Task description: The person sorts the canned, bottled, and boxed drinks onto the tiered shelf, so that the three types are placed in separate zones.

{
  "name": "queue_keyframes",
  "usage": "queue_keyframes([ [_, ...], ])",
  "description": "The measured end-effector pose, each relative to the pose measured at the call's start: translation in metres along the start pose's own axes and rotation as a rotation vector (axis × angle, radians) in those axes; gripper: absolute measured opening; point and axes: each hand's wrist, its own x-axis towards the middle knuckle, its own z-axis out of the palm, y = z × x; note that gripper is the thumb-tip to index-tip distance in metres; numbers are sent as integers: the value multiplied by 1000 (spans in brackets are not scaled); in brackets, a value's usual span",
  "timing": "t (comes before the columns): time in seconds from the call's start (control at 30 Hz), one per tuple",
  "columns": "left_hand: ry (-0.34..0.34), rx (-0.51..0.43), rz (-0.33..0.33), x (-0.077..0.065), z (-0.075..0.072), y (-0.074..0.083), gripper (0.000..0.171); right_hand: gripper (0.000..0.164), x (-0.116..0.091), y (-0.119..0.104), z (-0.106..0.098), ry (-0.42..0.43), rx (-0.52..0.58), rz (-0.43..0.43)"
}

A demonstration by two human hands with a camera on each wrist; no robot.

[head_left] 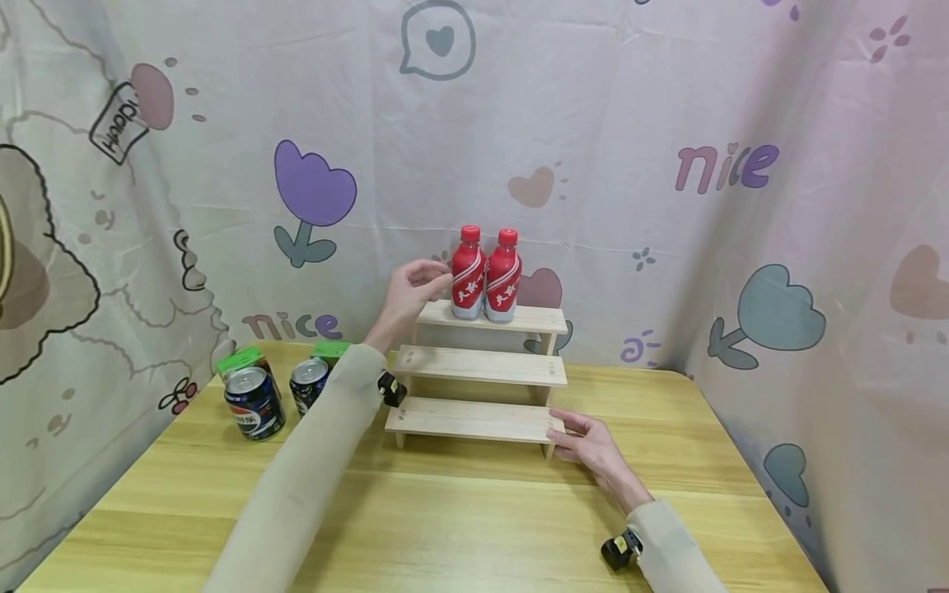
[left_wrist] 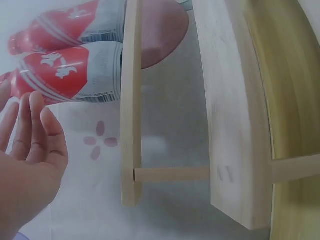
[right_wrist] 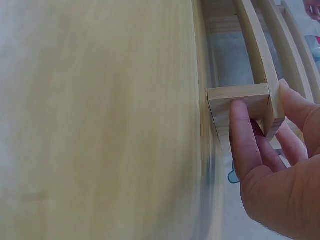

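Observation:
Two red-capped bottles [head_left: 468, 276] with red and white labels stand side by side on the top step of a three-step wooden display rack [head_left: 474, 416]. My left hand [head_left: 415, 288] is beside the left bottle, its fingers loosely bent and not wrapped round it. In the left wrist view, the fingertips [left_wrist: 37, 105] lie close to that bottle's upper part; whether they touch it I cannot tell. My right hand [head_left: 589, 451] holds the right end of the lowest step. In the right wrist view, its thumb is on top and fingers reach under the board [right_wrist: 272, 107] by the leg.
Left of the rack, two dark blue soda cans [head_left: 254, 403] stand on the wooden table [head_left: 474, 519]. Behind them are two green-topped items [head_left: 243, 360], partly hidden by the cans and left sleeve. A patterned curtain [head_left: 593, 99] hangs behind and at both sides.

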Motion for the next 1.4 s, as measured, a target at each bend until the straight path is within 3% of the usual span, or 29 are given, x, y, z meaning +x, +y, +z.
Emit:
queue_keyframes([
  [0.57, -75, 19, -35, -35, -37, -7, 34, 53, -2, 2, 3, -12, 2, -3],
  [0.73, -67, 12, -63, -47, -54, -10, 37, 52, -2, 3, 3, 3, 0, 3],
  [1.0, -42, 37, -84, -64, -81, -20, 28, 52, -1, 4, 1, 0, 3, -2],
  [1.3, -46, 121, -129, -75, -101, -30, 34, 53, 1, 3, 0, 2, 5, -3],
  [1.4, -48, 199, -132, -81, -109, -31, 40, 53, 1, 2, -1, -3, 10, -4],
])
